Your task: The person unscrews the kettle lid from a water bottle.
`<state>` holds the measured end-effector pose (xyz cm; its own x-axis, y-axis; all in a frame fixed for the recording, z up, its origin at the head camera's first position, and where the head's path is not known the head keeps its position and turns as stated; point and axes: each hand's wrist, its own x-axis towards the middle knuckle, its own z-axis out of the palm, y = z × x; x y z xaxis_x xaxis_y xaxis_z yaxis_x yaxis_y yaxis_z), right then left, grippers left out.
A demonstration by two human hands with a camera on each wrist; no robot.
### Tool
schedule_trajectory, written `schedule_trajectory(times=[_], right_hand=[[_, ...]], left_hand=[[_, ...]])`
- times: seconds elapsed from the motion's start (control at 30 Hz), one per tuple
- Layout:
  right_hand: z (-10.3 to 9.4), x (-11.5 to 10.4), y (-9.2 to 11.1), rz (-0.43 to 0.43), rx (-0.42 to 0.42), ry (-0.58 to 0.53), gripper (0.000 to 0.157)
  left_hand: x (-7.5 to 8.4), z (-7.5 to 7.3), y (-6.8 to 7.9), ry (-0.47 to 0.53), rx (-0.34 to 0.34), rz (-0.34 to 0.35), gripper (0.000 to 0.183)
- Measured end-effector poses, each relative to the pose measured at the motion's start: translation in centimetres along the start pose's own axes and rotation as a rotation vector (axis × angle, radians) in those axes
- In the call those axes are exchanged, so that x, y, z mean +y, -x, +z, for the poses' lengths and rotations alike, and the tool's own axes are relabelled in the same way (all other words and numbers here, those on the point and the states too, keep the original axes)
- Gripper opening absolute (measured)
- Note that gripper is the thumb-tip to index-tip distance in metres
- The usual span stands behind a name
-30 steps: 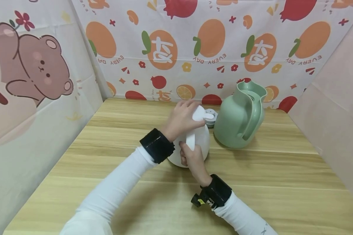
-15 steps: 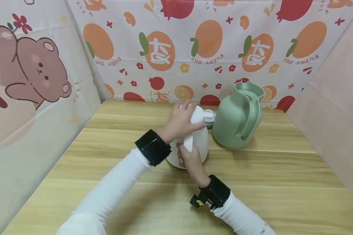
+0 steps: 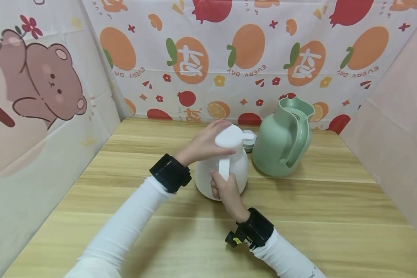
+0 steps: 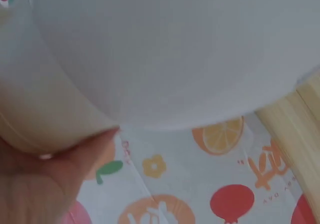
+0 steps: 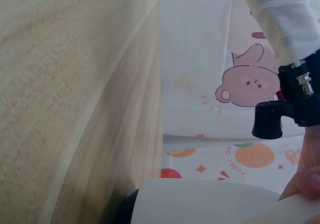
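Observation:
A white thermos jug (image 3: 203, 179) stands upright on the wooden table, its handle (image 3: 224, 168) toward me. My right hand (image 3: 228, 193) grips the lower part of that handle. My left hand (image 3: 203, 143) spans the jug's top, thumb along the near side and fingers at the far side of the white lid (image 3: 228, 136). A small white tab (image 3: 248, 136) sticks out to the right of the lid. From the left wrist view, the jug's pale body (image 4: 175, 59) fills the top and my left thumb (image 4: 87, 154) lies against its neck.
A green jug (image 3: 272, 148) without a lid stands just right of the white one. Between them, at the back, sits a small round grey-white lid (image 3: 249, 145), partly hidden. A fruit-print cloth (image 3: 201, 92) hangs behind the wooden table (image 3: 316, 216).
My left hand has shifted a little left and turned about the lid, so more of its top shows. My right hand keeps its grip on the handle.

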<state>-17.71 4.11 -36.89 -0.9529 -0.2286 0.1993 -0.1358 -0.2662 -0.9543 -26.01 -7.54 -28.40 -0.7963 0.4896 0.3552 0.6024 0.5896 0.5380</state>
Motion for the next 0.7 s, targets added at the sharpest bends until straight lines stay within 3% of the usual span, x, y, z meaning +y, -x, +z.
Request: schedule_trajectory(times=[0.27, 0.4, 0.53, 0.7], right_hand=[[0.0, -0.1, -0.1, -0.018, 0.009, 0.009, 0.038], [-0.1, -0.2, -0.1, -0.009, 0.015, -0.006, 0.036], [-0.2, -0.3, -0.1, 0.008, 0.002, -0.013, 0.034], [-0.4, -0.3, -0.1, 0.029, -0.015, -0.002, 0.032]], left_hand=[[1.1, 1.7, 0.5, -0.025, 0.185, -0.049, 0.075], [1.8, 2.3, 0.6, -0.069, 0.240, -0.101, 0.077], [2.2, 2.0, 0.6, -0.119, 0.190, -0.121, 0.080], [1.6, 0.0, 0.2, -0.142, 0.006, -0.030, 0.083]])
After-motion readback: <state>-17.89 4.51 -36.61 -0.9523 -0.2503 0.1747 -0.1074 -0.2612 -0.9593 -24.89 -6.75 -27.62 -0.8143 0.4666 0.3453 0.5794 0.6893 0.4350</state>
